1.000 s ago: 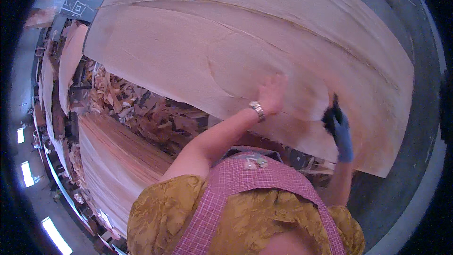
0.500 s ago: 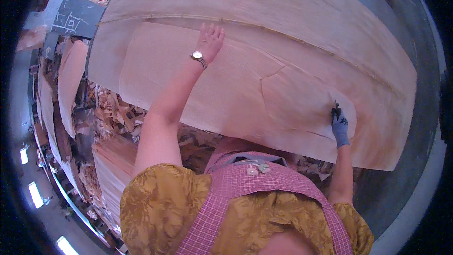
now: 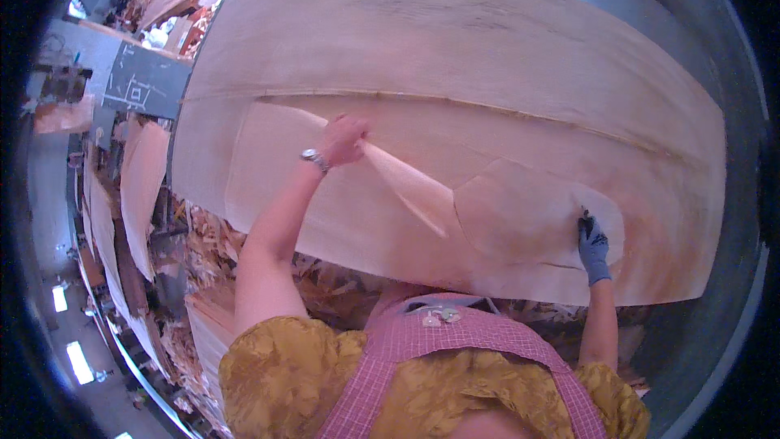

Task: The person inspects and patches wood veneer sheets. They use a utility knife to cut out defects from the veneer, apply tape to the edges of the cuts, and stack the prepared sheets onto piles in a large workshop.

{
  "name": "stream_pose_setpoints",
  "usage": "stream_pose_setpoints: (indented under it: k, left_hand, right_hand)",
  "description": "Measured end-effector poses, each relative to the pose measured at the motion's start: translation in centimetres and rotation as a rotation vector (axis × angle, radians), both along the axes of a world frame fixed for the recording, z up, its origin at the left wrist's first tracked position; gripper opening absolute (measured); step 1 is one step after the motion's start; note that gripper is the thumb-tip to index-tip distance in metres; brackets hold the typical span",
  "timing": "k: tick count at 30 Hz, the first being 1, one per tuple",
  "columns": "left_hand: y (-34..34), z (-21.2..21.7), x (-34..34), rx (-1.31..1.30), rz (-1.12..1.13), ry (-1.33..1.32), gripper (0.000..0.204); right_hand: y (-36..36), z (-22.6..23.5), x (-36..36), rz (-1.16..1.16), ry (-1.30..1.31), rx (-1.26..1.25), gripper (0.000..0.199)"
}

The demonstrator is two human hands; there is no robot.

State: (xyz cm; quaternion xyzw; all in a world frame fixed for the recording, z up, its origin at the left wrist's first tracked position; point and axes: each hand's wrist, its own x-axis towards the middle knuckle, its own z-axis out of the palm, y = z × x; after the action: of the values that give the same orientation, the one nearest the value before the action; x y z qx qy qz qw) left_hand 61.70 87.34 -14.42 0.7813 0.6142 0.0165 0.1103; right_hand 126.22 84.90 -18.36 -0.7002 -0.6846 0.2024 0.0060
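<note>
Your bare left hand (image 3: 343, 140) is closed on the thin wood veneer sheet (image 3: 349, 215), gripping it near its far edge. This sheet lies in front of you, on top of the larger veneer sheet (image 3: 455, 41). The material at your grip is raised, with a fold slanting rightward toward the round-ended veneer patch (image 3: 528, 207). Your gloved right hand (image 3: 593, 242) is positioned at the patch's right end; whether its fingers grip anything cannot be told. Veneer scraps (image 3: 333, 289) lie beyond the near edge.
</note>
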Motion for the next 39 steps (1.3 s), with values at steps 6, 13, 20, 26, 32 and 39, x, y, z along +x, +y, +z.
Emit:
stream_pose_setpoints:
  k: [6,13,20,26,32,39]
  left_hand:
    - [1.8,1.6,-6.4,-0.278,-0.134,0.270,0.015]
    - [7.5,8.5,-14.4,-0.337,0.165,-0.139,0.015]
    - [24.6,12.1,-8.6,0.300,0.248,0.383,0.026]
    - [35.6,13.1,4.9,0.519,0.666,0.403,0.026]
    - [28.0,10.8,14.5,1.012,0.056,0.219,0.060]
    - [3.2,4.9,12.4,0.446,0.069,0.002,0.055]
  right_hand:
    - [0.2,-0.8,0.9,0.048,-0.029,0.054,0.029]
    - [0.7,0.4,1.0,0.095,0.095,0.093,0.025]
    - [0.3,0.1,1.2,0.067,0.049,0.092,0.026]
    - [-0.9,-0.2,1.8,0.107,-0.036,0.177,0.031]
    - [-0.4,0.5,1.6,0.019,-0.126,0.097,0.035]
    - [0.3,-0.2,2.9,0.022,0.048,0.071,0.039]
